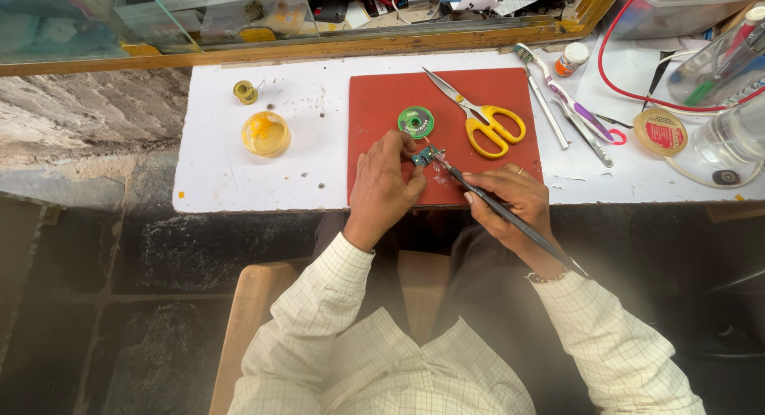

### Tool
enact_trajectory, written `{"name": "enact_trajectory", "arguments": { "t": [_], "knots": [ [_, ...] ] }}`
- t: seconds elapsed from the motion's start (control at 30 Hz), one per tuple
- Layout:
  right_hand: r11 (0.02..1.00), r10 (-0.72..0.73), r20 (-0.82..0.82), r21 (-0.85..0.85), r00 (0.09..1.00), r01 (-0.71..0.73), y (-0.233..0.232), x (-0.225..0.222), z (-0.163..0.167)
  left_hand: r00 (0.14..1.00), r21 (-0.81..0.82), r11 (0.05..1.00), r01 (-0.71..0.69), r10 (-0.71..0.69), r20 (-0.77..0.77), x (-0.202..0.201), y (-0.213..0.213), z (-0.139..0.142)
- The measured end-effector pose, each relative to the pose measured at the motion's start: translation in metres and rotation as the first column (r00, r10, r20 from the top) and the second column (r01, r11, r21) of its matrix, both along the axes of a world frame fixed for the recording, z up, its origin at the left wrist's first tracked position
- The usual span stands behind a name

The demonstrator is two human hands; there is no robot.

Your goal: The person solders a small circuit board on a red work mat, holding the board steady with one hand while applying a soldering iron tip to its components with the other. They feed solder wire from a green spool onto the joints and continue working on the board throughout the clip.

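Observation:
My left hand (385, 188) pins a small blue-green circuit board (425, 155) to the red mat (382, 104), fingertips on its edge. In my right hand (510, 200) I grip a thin dark soldering iron (510, 217) like a pen. Its tip touches the board's right side. A green reel of solder wick (415, 121) lies just above my left hand. Yellow-handled scissors (478, 116) rest on the mat above my right hand.
A white worktop (239, 168) carries a round yellow tub of flux (266, 133), a small wire spool (245, 91), tweezers (586, 136), a toothbrush (558, 84), a small bottle (570, 59), a round tin (660, 132) and clear containers (729, 136). A red cable (613, 80) loops at right.

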State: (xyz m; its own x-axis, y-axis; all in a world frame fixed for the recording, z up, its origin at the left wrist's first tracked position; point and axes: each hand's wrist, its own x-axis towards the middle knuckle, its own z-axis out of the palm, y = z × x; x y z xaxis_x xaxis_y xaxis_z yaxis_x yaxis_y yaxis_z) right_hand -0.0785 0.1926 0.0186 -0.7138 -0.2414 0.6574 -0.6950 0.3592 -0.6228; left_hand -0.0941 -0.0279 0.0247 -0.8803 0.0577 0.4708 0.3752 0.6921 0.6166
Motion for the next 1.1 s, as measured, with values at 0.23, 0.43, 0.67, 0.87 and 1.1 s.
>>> {"name": "enact_trajectory", "arguments": {
  "t": [0.23, 0.43, 0.67, 0.87, 1.1],
  "knots": [
    [1.0, 0.017, 0.021, -0.013, 1.0, -0.016, 0.0023, -0.0015, -0.0022, 1.0, 0.003, 1.0, -0.007, 0.007, 0.008, -0.0001, 0.0001, -0.0002],
    [1.0, 0.006, 0.009, 0.002, 1.0, -0.006, 0.0015, -0.0002, -0.0015, 1.0, 0.004, 1.0, -0.002, 0.002, 0.003, 0.0003, 0.0005, 0.0002],
    [1.0, -0.001, -0.021, 0.03, 1.0, 0.002, -0.0002, 0.0002, 0.0022, 1.0, 0.01, 1.0, -0.003, 0.003, 0.01, 0.0002, 0.0001, 0.0008],
    [1.0, -0.006, -0.039, 0.03, 0.999, 0.007, 0.0006, 0.0011, 0.0022, 1.0, 0.007, 1.0, -0.004, 0.004, 0.016, 0.0015, 0.0001, 0.0011],
    [0.999, -0.037, 0.008, -0.036, 0.999, 0.037, 0.0033, 0.0032, -0.0007, 1.0, -0.003, 1.0, -0.014, 0.014, 0.018, 0.001, 0.001, 0.0023]
  ]
}}
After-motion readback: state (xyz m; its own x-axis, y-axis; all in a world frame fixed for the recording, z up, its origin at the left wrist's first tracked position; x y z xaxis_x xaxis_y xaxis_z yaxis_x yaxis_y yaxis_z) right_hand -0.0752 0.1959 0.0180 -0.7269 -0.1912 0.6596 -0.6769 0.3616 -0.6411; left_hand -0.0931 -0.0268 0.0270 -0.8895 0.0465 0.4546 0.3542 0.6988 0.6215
